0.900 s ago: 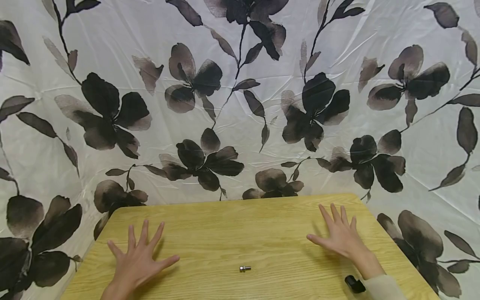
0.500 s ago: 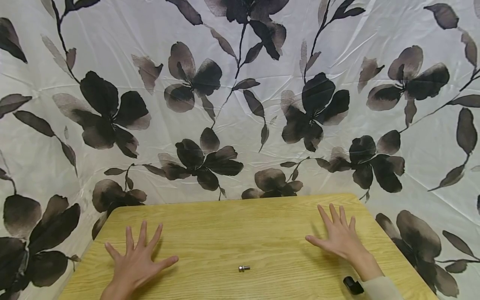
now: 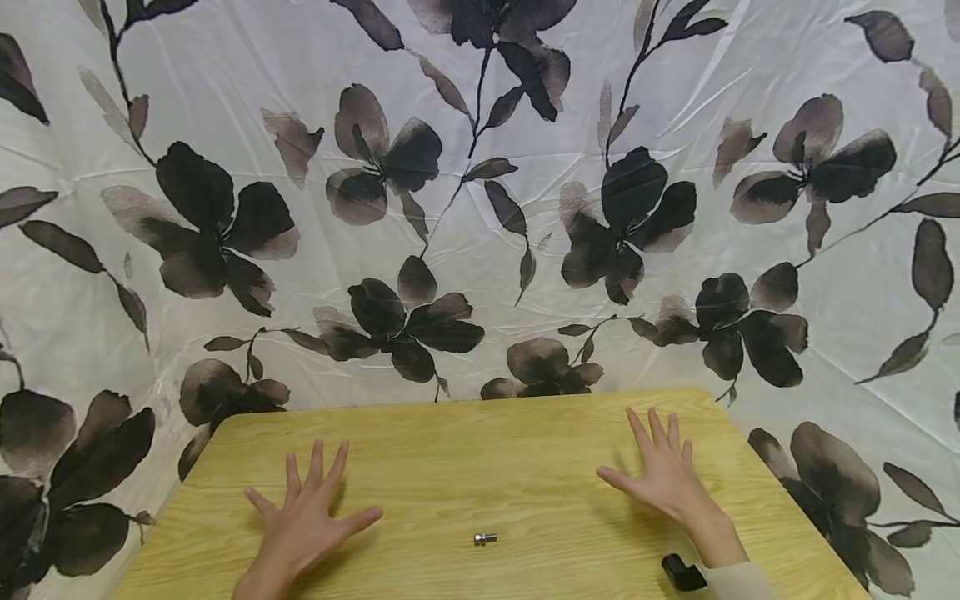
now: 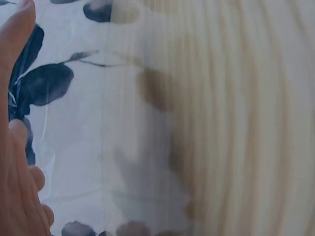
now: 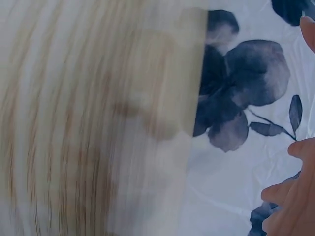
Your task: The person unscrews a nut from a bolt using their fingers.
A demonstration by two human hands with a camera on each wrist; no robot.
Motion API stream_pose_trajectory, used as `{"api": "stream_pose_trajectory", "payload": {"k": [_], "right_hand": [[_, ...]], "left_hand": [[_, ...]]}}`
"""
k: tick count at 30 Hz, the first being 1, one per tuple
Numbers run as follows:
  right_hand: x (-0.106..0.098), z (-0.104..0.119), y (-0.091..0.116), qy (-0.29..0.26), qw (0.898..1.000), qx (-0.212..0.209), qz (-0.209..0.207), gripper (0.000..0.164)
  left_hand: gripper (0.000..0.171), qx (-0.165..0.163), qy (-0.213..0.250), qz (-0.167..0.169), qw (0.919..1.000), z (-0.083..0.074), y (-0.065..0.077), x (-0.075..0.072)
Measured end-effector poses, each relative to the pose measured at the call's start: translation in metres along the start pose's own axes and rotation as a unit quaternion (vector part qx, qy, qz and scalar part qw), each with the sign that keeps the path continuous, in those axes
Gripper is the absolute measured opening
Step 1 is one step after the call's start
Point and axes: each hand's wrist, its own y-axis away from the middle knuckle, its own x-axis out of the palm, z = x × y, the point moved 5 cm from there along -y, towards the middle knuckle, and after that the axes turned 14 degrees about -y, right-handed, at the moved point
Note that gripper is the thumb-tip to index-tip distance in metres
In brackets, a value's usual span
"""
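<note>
A small silver bolt (image 3: pixel 485 539), with what looks like a nut or washer on it, lies on its side on the wooden table (image 3: pixel 480 467). To its left my left hand (image 3: pixel 300 521) hovers with fingers spread and thumb out, holding nothing. My right hand (image 3: pixel 667 483), likewise spread and holding nothing, is to the right of the bolt. Both hands are apart from it. The left wrist view catches part of the left hand (image 4: pixel 19 182) at its left edge. Fingers of the right hand (image 5: pixel 295 201) show at the right edge of the right wrist view.
A white cloth (image 3: pixel 465 208) with dark flowers hangs behind the table's far edge and around its sides. By my right wrist is a black wrist-worn device (image 3: pixel 682 573), below the pale sleeve (image 3: pixel 738 581).
My left hand has moved right, toward the bolt. The right hand has shifted slightly left. Both stay spread, and the bolt lies where it was.
</note>
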Motion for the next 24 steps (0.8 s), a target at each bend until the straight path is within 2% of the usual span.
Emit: {"api": "stream_pose_trajectory", "payload": {"k": [5, 11, 14, 21, 24], "right_hand": [[0.016, 0.008, -0.002, -0.052, 0.999, 0.000, 0.003, 0.108], [0.039, 0.020, 0.000, -0.116, 0.993, -0.015, 0.009, 0.105], [0.047, 0.026, 0.001, -0.145, 0.989, -0.022, 0.016, 0.104], [0.063, 0.034, 0.006, -0.186, 0.981, -0.006, 0.059, 0.105], [0.070, 0.040, 0.007, -0.195, 0.979, -0.013, 0.066, 0.105]], "left_hand": [[0.112, 0.008, 0.027, -0.020, 0.9994, -0.021, -0.002, 0.003], [0.112, 0.012, 0.098, -0.049, 0.9939, -0.044, -0.001, 0.005], [0.112, 0.011, 0.119, -0.057, 0.9912, -0.053, -0.001, 0.005], [0.111, 0.030, 0.144, -0.038, 0.9883, -0.074, -0.003, 0.014], [0.110, 0.046, 0.173, -0.041, 0.9830, -0.083, -0.003, 0.016]]}}
